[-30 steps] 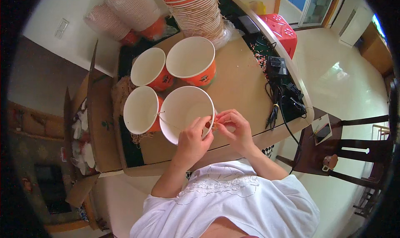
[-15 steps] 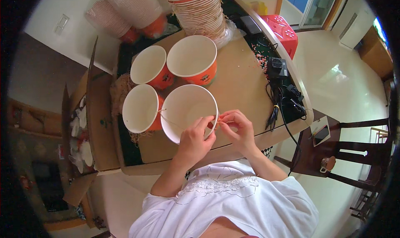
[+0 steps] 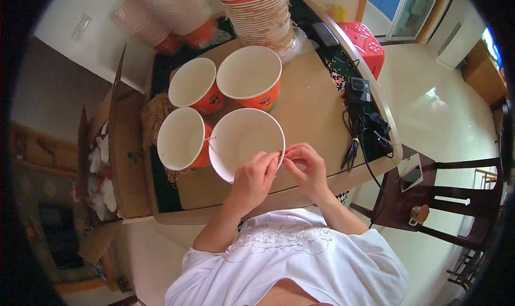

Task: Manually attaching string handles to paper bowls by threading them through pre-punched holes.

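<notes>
A large paper bucket (image 3: 257,119), white inside, stands at the near side of the table. A thin pale cord (image 3: 211,138) passes through its left wall and trails down inside toward my left hand (image 3: 252,178). That hand reaches over the near rim, its fingertips closed on the cord against the inner right wall. Just outside the same wall, my right hand (image 3: 307,168) is pinched, thumb and forefinger meeting at the rim. What lies between the right fingertips is too small to make out. Both sets of fingertips nearly touch across the rim.
Three more orange paper buckets (image 3: 182,139) stand left of and behind the near one. A tall bucket stack (image 3: 260,21) rises at the back. Black cables (image 3: 351,139) and adapters lie along the right edge. An open cardboard box (image 3: 129,161) is at the left.
My left fingers have closed nearer the right wall and show less spread. The right hand stays pinched by the rim. The view has shifted slightly.
</notes>
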`<state>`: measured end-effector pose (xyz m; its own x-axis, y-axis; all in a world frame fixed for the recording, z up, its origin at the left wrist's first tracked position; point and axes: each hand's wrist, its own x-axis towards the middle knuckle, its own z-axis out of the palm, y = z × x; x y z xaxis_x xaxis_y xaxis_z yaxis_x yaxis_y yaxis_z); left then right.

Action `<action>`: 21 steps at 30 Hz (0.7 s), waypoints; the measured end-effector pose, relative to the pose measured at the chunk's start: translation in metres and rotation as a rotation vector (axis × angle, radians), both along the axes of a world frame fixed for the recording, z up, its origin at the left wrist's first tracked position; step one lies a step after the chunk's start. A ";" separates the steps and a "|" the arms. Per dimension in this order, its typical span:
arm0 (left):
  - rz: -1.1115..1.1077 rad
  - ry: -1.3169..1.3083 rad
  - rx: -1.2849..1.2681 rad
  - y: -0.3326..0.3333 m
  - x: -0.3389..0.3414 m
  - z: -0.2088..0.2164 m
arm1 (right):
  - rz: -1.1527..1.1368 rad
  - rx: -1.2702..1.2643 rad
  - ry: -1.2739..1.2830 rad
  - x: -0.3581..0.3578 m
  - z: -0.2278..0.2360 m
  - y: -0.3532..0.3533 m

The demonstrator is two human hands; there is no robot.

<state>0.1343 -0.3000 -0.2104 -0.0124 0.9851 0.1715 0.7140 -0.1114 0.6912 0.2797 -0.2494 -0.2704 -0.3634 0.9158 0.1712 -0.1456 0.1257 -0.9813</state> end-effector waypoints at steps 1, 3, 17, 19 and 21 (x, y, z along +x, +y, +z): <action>0.009 -0.027 -0.031 0.000 0.000 0.001 | -0.005 0.000 -0.008 0.000 0.000 0.000; 0.028 -0.061 -0.056 0.000 0.000 0.001 | 0.001 0.003 -0.012 0.000 0.002 0.001; 0.122 -0.034 0.007 0.008 -0.004 -0.012 | -0.203 0.234 -0.185 0.006 0.014 0.016; 0.137 -0.062 -0.022 0.009 -0.007 -0.013 | -0.097 0.294 -0.279 0.002 0.046 0.022; 0.145 -0.093 -0.034 0.007 -0.008 -0.010 | 0.001 0.368 -0.376 -0.004 0.062 0.026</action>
